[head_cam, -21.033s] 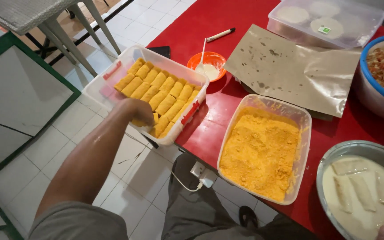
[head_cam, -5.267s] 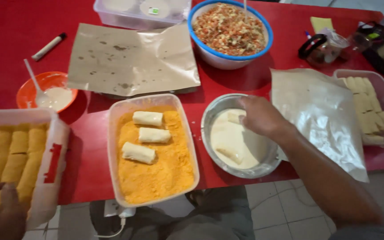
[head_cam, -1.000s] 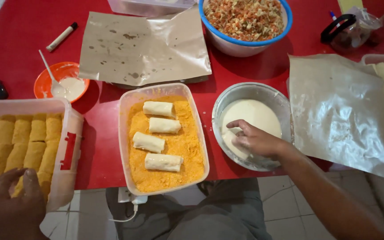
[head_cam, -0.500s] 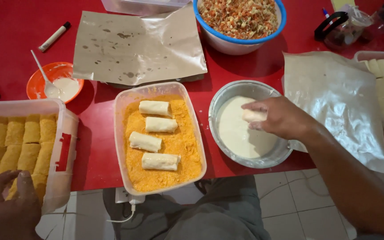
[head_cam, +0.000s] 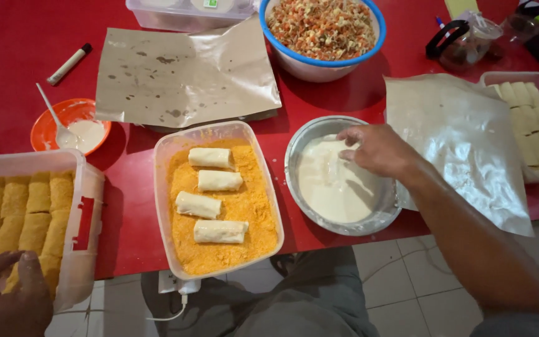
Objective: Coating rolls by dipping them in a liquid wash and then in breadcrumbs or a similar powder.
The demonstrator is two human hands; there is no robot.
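R hand (head_cam: pixel 372 148) sits over metal bowl (head_cam: pixel 342 175) of white batter, fingers curled on a pale roll at far rim. L hand (head_cam: pixel 7 298) grips near corner of container (head_cam: pixel 32 212) w/ breaded rolls, on red worktop (head_cam: pixel 7 56).

A green-and-white label (head_cam: pixel 211 4) is sitting on the lid of the clear lidded tub (head_cam: pixel 188 14), which is lying beyond the crumb tray (head_cam: pixel 218 200), at the table's far edge. A red label (head_cam: pixel 83 223) is showing on the end wall of the clear box of breaded rolls (head_cam: pixel 29 212), just left of the crumb tray. A clear plastic bag (head_cam: pixel 469 37) is lying far right of that tray, knotted. I am seeing no signs or screens.
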